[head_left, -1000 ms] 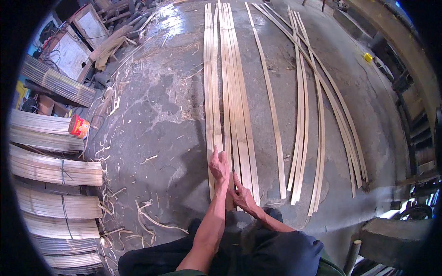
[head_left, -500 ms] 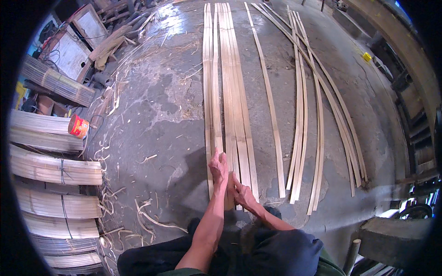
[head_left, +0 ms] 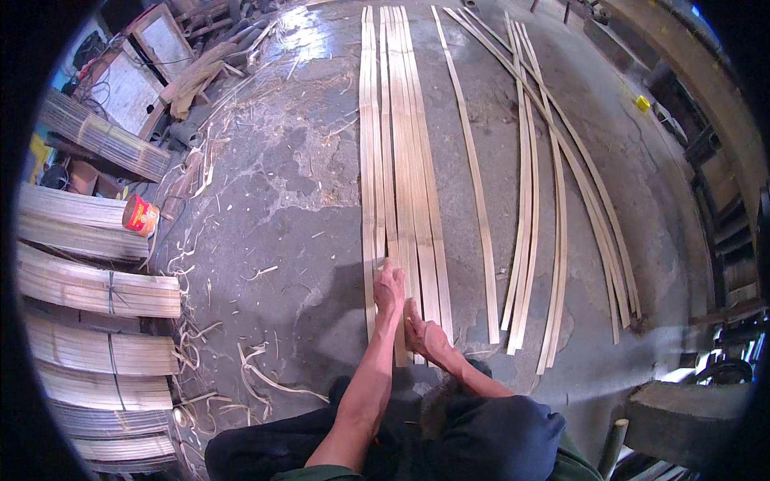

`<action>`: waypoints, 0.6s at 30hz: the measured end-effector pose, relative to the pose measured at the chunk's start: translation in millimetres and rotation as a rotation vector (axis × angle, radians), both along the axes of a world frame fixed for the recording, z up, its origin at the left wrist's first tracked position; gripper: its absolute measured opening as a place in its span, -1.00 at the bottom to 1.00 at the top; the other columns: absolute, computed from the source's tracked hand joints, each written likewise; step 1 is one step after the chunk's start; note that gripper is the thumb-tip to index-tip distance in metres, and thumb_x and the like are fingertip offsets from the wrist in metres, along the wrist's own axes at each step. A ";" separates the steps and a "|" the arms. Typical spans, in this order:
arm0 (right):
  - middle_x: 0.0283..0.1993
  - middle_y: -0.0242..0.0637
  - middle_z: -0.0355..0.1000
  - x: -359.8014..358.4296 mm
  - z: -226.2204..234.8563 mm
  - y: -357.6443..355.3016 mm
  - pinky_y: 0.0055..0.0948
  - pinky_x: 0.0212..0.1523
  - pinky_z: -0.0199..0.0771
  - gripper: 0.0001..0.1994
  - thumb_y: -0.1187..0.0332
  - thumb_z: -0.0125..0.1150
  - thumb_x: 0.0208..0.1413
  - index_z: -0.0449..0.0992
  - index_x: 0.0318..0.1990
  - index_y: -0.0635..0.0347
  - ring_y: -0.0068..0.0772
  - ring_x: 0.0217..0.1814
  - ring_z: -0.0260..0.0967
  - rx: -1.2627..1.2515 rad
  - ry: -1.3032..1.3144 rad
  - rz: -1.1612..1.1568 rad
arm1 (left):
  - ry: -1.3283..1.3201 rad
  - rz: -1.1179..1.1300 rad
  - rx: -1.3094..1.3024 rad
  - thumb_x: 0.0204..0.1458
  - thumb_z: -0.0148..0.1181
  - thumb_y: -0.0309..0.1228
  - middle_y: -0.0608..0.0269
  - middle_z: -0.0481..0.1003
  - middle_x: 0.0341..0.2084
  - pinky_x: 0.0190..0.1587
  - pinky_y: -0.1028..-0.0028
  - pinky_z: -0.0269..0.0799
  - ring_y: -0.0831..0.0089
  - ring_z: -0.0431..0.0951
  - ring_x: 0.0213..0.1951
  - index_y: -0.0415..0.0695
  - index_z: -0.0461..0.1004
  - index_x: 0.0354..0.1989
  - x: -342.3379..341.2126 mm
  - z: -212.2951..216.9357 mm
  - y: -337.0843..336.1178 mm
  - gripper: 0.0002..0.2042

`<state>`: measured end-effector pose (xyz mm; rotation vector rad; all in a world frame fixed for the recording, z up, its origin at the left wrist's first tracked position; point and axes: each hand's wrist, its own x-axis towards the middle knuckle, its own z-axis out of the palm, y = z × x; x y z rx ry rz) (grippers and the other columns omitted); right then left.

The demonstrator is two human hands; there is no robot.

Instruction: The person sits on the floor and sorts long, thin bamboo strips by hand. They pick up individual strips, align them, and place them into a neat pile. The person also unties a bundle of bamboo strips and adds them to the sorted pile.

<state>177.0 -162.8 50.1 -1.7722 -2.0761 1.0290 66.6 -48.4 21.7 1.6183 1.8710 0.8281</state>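
Long pale strips, which look like split bamboo (head_left: 411, 200), lie side by side on the floor, running away from me. My left hand (head_left: 389, 289) is closed over the near part of a strip in the left half of this row, its fingers bunched and pointing forward. Slightly nearer and to the right, my right hand (head_left: 429, 340) grips the near end of the strips from the side, thumb upward. Both hands cover parts of the strips, so exactly which ones they hold is partly hidden. Narrow dark gaps show between some strips.
One single strip (head_left: 475, 184) lies just right of the row; further right, several loose strips (head_left: 523, 192) cross each other. Tied strip bundles (head_left: 96, 289) are stacked at left, with a red-orange tub (head_left: 140, 216) on them. Curly shavings (head_left: 261, 377) litter the concrete floor (head_left: 241, 313).
My left hand has shifted slightly right and forward along the strips. My right hand stays nearly in place at the near ends. The whole view has moved a little.
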 end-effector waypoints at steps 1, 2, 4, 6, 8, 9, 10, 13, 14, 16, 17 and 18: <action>-0.42 0.24 0.47 0.2 3.3 1.9 0.17 -0.45 0.40 -0.35 0.25 -0.10 0.25 -0.17 0.42 0.19 0.31 -0.48 0.45 -0.058 -0.036 -0.011 | 0.025 0.000 -0.056 0.08 0.12 -0.28 -0.19 0.51 -0.36 -0.21 0.10 0.44 -0.08 0.54 -0.28 -0.24 0.36 0.13 1.4 4.1 -0.2 -0.55; -0.43 0.23 0.48 0.9 4.9 3.3 0.16 -0.44 0.41 -0.36 0.25 -0.10 0.25 -0.16 0.42 0.18 0.31 -0.49 0.44 -0.116 -0.073 -0.022 | 0.050 -0.001 -0.112 0.08 0.12 -0.24 -0.20 0.51 -0.26 -0.14 0.10 0.44 -0.09 0.54 -0.20 -0.22 0.35 0.16 3.0 8.1 -0.6 -0.51; -0.48 0.17 0.46 2.0 -22.2 -3.8 0.14 -0.50 0.39 -0.36 0.24 -0.04 0.24 -0.10 0.41 0.12 0.29 -0.53 0.42 0.025 -0.003 -0.069 | 0.047 0.012 -0.172 0.07 0.13 -0.21 -0.20 0.51 -0.14 -0.05 0.10 0.43 -0.10 0.52 -0.10 -0.19 0.33 0.19 3.2 13.8 0.4 -0.48; -0.44 0.16 0.47 11.2 -30.7 -7.9 0.11 -0.52 0.39 -0.38 0.24 0.01 0.22 -0.02 0.40 0.08 0.27 -0.54 0.43 0.090 0.050 -0.132 | -0.021 0.018 -0.182 0.06 0.14 -0.21 -0.19 0.50 -0.12 -0.03 0.10 0.42 -0.11 0.51 -0.06 -0.19 0.32 0.19 12.0 15.2 1.4 -0.48; -0.30 0.18 0.49 6.9 -18.5 -10.1 0.09 -0.49 0.41 -0.42 0.24 0.05 0.20 0.10 0.36 0.08 0.25 -0.50 0.45 0.074 0.121 -0.168 | 0.021 0.045 -0.041 0.08 0.13 -0.25 -0.19 0.53 -0.24 -0.11 0.09 0.45 -0.10 0.54 -0.16 -0.20 0.35 0.13 5.0 4.3 -0.4 -0.54; -0.24 0.20 0.48 5.8 -11.0 -11.1 0.08 -0.43 0.42 -0.44 0.24 0.06 0.19 0.14 0.34 0.09 0.24 -0.43 0.46 0.085 0.191 -0.208 | 0.043 0.056 0.029 0.09 0.12 -0.27 -0.19 0.55 -0.30 -0.15 0.09 0.46 -0.10 0.56 -0.21 -0.20 0.36 0.11 2.8 3.3 -0.8 -0.57; -0.18 0.21 0.46 5.5 -1.8 -11.8 0.06 -0.36 0.44 -0.45 0.24 0.08 0.18 0.18 0.32 0.10 0.22 -0.36 0.47 0.096 0.262 -0.250 | -0.006 0.103 0.057 0.09 0.12 -0.27 -0.19 0.55 -0.28 -0.14 0.09 0.46 -0.10 0.56 -0.20 -0.21 0.36 0.10 1.4 2.4 -1.2 -0.58; -0.04 0.17 0.40 38.7 11.6 -5.2 0.00 -0.13 0.41 -0.47 0.22 0.11 0.16 0.24 0.28 0.16 0.16 -0.12 0.41 0.306 0.052 -0.386 | -0.127 0.162 0.147 0.10 0.14 -0.27 -0.20 0.54 -0.23 -0.12 0.10 0.45 -0.11 0.55 -0.20 -0.24 0.38 0.08 17.8 4.3 -1.0 -0.58; 0.01 0.14 0.38 51.0 13.0 -2.4 -0.02 -0.05 0.39 -0.47 0.21 0.12 0.16 0.25 0.27 0.18 0.14 -0.03 0.38 0.398 -0.077 -0.416 | -0.122 0.162 0.183 0.10 0.14 -0.28 -0.20 0.54 -0.22 -0.12 0.12 0.45 -0.10 0.56 -0.21 -0.25 0.39 0.07 14.3 3.6 0.0 -0.59; 0.02 0.05 0.33 78.7 9.1 2.0 -0.02 -0.03 0.34 -0.44 0.20 0.14 0.13 0.25 0.25 0.23 0.07 0.05 0.29 0.434 -0.279 -0.539 | -0.175 0.173 0.216 0.10 0.16 -0.29 -0.19 0.54 -0.21 -0.14 0.14 0.45 -0.08 0.56 -0.22 -0.28 0.42 0.05 11.1 6.6 2.0 -0.60; 0.03 0.01 0.31 93.4 10.2 2.9 -0.02 -0.01 0.31 -0.43 0.20 0.16 0.11 0.26 0.25 0.26 0.03 0.09 0.25 0.452 -0.384 -0.602 | -0.234 0.185 0.210 0.10 0.16 -0.30 -0.19 0.54 -0.21 -0.15 0.16 0.45 -0.07 0.56 -0.23 -0.29 0.43 0.05 11.3 10.3 1.9 -0.60; 0.07 0.00 0.28 107.3 12.3 -1.8 0.03 0.03 0.26 -0.42 0.18 0.17 0.11 0.25 0.24 0.29 0.09 0.12 0.21 0.367 -0.383 -0.621 | -0.292 0.198 0.204 0.10 0.16 -0.30 -0.19 0.54 -0.21 -0.16 0.17 0.45 -0.06 0.56 -0.24 -0.30 0.43 0.04 11.4 14.0 3.1 -0.61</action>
